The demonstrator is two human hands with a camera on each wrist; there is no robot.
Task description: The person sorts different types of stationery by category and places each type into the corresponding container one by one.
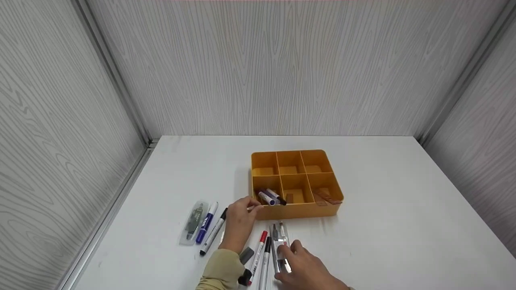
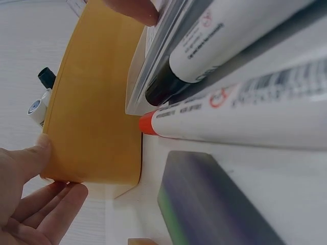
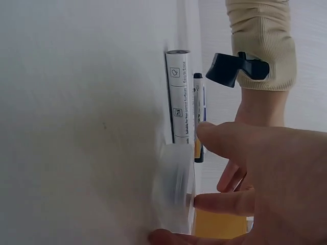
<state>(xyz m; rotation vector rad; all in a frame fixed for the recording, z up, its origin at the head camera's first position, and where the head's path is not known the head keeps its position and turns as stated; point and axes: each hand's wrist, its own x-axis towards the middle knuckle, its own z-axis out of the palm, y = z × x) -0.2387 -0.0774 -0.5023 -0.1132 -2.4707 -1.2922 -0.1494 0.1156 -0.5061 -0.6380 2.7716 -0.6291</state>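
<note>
My left hand [image 1: 238,225] is at the front left corner of an orange compartment box [image 1: 298,211]. In the left wrist view its thumb lies on the box's front wall by the rim, with the fingers bent around the corner. Several markers [image 1: 267,198] lean in the front left compartment. My right hand [image 1: 304,264] grips a clear plastic case [image 1: 275,241] holding dark-tipped pens, low over the table in front of the box. Beside that case lie a black-capped white marker [image 1: 266,257] and a red-capped white marker [image 1: 258,253].
Left of the left hand lie a clear pack with a grey-green item [image 1: 194,221], a blue marker [image 1: 207,222] and a black-and-white marker [image 1: 213,232]. A dark grey block [image 1: 246,255] sits near the left sleeve. Brown pieces [image 1: 325,197] rest in the front right compartment.
</note>
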